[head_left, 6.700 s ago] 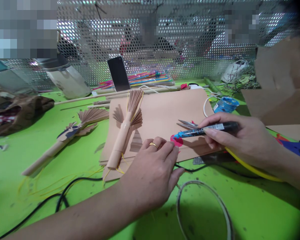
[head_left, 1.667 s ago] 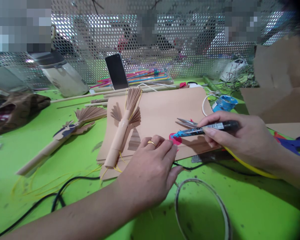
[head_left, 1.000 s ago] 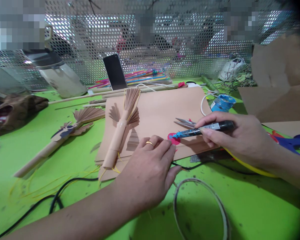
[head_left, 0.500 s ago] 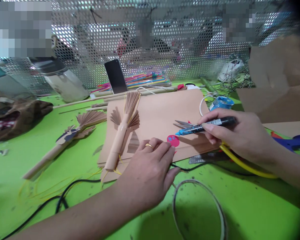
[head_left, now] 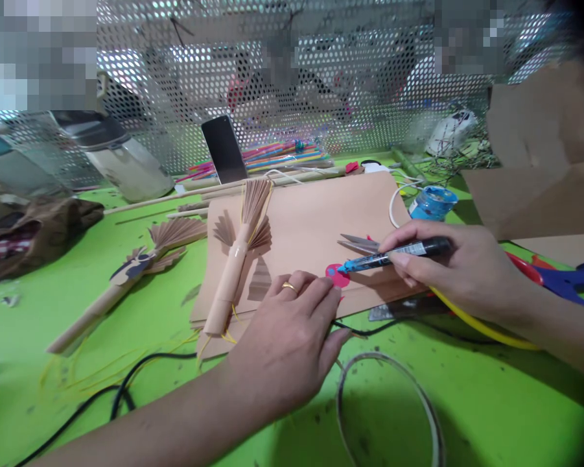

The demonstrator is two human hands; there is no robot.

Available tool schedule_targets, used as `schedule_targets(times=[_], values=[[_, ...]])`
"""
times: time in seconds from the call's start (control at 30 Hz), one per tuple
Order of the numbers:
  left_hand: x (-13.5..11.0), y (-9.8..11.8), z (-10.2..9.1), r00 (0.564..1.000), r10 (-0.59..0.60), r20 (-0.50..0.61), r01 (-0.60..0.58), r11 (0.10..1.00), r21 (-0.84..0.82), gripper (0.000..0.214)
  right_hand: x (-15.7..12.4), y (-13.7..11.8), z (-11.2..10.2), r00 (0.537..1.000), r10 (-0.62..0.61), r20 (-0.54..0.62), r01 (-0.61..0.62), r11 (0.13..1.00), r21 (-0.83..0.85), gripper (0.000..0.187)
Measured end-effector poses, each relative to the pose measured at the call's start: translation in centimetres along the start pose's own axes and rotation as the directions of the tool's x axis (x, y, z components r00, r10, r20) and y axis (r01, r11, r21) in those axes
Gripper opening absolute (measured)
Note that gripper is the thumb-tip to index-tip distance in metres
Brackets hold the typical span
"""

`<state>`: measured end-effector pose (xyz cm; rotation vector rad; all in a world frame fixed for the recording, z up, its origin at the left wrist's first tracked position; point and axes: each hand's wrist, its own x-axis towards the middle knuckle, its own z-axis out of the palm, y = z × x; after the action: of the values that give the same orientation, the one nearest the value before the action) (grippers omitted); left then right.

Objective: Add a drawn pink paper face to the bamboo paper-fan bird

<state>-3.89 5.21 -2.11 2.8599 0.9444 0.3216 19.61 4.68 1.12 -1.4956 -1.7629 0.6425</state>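
Observation:
A blue paint marker [head_left: 379, 258] is gripped in my right hand [head_left: 440, 259], its tip touching a small pink-red paper disc [head_left: 339, 276] that bears blue marks. My left hand [head_left: 294, 324] lies flat, fingertips at the disc's left edge, on a stack of brown paper [head_left: 315, 214]. Left of that hand, a rolled paper bird [head_left: 231, 272] with pleated wings and tail rests on the stack. Another paper bird [head_left: 121, 279], with a dark patch, lies on the green table. Scissors [head_left: 357, 242] show their blades beside the marker, partly hidden by my right hand.
A blue paint jar [head_left: 432, 203] stands behind my right hand. A phone [head_left: 224, 149] leans near colourful sticks [head_left: 286, 155] at the back. Black cord [head_left: 150, 353], a roll of tape [head_left: 430, 415] and blue-handled scissors [head_left: 571, 280] lie on the green table [head_left: 170, 415]. Cardboard [head_left: 539, 201] stands right.
The marker tip has moved slightly left and down, onto the disc. The right hand has shifted with it. My left hand stays in place.

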Motion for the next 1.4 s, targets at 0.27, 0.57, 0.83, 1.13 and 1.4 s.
schedule_targets(times=[0.27,0.57,0.83,1.13,1.4], values=[[0.08,-0.04,0.06,1.0,0.0,0.001,0.0,1.0,0.009,0.041,0.11,-0.04,0.13,1.0,0.017,-0.017,-0.018,0.999,-0.034,0.012],[-0.13,-0.08,0.27,1.0,0.013,-0.026,-0.012,1.0,0.019,0.041,0.16,0.56,0.05,0.999,0.016,-0.044,-0.019,0.999,-0.048,0.012],[0.03,0.05,0.08,1.0,0.01,-0.027,-0.01,1.0,0.014,0.04,-0.1,0.47,0.11,0.998,-0.018,-0.063,0.017,1.0,-0.023,0.01],[0.01,-0.08,0.3,1.0,0.011,-0.018,-0.011,1.0,0.009,0.04,-0.1,0.38,0.12,0.995,-0.097,-0.037,0.093,0.99,-0.106,0.01],[-0.01,0.0,0.2,1.0,0.006,-0.019,-0.006,1.0,0.015,0.04,-0.05,0.65,0.05,0.996,-0.09,-0.01,0.089,0.99,-0.108,0.013]])
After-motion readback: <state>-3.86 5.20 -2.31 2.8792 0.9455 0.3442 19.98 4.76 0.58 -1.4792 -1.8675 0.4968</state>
